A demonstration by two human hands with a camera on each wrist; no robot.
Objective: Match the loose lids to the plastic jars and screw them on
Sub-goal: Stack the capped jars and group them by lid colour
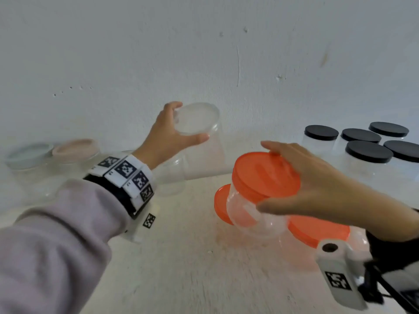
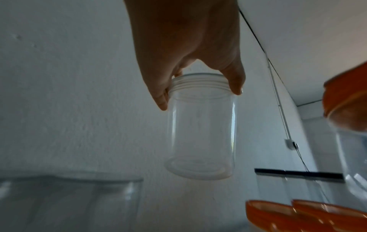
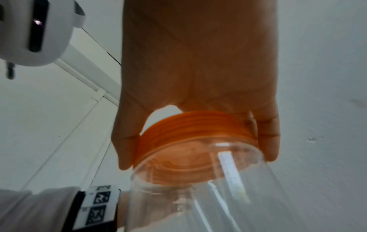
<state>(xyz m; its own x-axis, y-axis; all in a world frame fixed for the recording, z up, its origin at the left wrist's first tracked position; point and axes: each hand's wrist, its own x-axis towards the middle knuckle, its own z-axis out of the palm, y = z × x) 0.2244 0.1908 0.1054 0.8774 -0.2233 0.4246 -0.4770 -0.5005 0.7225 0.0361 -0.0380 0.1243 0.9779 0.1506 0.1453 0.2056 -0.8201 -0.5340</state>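
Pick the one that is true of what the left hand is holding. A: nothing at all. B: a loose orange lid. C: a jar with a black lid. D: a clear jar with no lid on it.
D. In the left wrist view, the left hand grips the clear jar by its bare threaded neck, with no lid on it; the orange lid is under the right hand.
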